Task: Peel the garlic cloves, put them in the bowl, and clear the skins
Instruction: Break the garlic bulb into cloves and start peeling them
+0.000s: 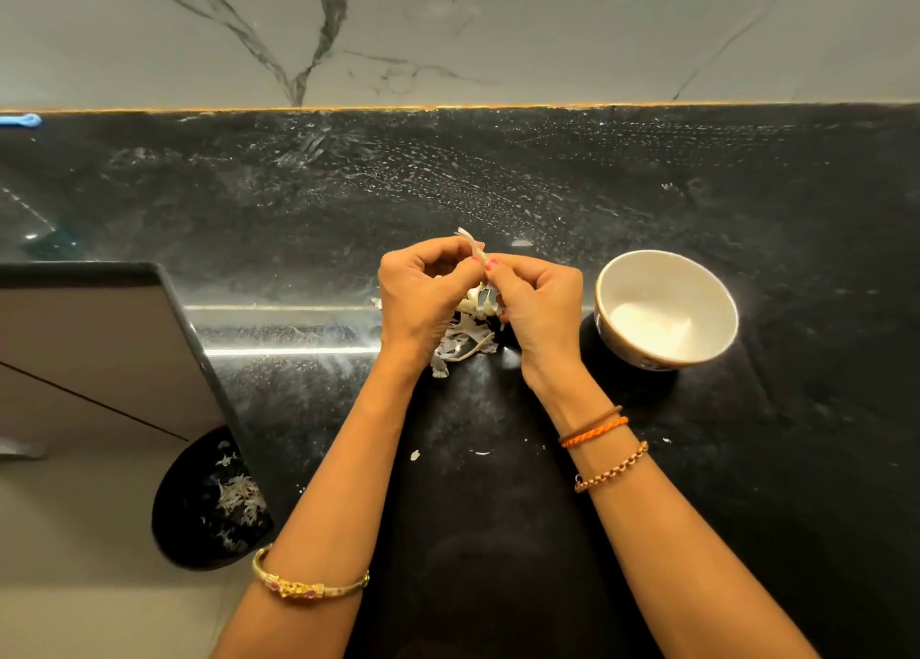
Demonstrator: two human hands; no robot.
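Observation:
Over the black counter, my left hand [420, 292] and my right hand [540, 300] meet, fingers curled around a garlic clove [474, 246] whose papery skin sticks up between the fingertips. The clove itself is mostly hidden by my fingers. Beneath the hands lies a heap of white garlic skins [463, 339]. A white bowl [622, 280] stands just right of my right hand, with pale peeled garlic in its bottom, blurred by glare.
Down on the floor at lower left, a black bin [184, 524] holds garlic skins. The counter's front edge [279, 330] runs left of my hands. Small skin flakes [414, 455] lie on the dark surface between my forearms. A marble wall [448, 36] backs the counter.

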